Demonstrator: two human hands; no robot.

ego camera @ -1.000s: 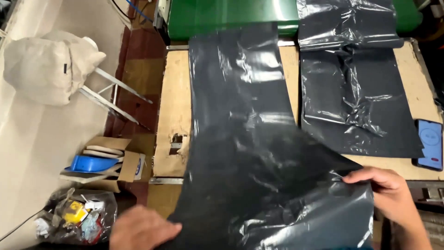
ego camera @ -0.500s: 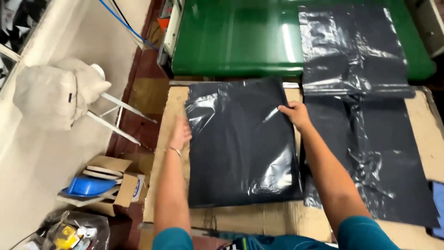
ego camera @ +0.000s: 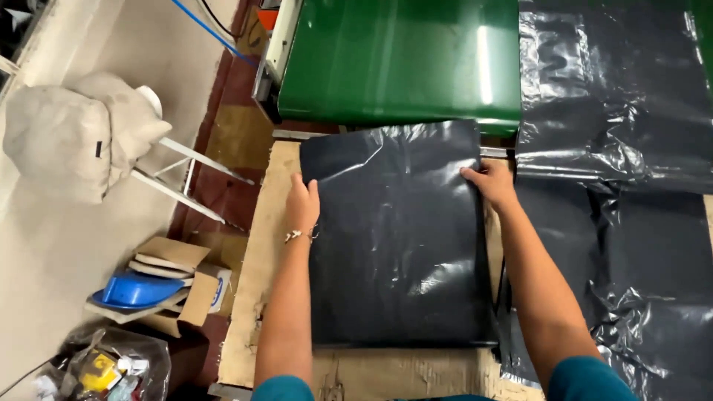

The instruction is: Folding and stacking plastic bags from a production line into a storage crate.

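- Your left hand (ego camera: 302, 204) lay flat, fingers open, on the black bag's (ego camera: 397, 238) left edge.
- Your right hand (ego camera: 490, 182) pressed its right edge, gripping nothing.
- The bag lay flat on the table (ego camera: 256, 282).

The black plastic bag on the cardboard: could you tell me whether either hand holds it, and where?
Both hands press the black plastic bag flat: left hand at its left edge, right hand at its right edge.

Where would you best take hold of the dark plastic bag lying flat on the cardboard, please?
Probably at its two side edges near the top, from left and right: the dark plastic bag lies flat and limp, and the left hand and right hand already rest there.
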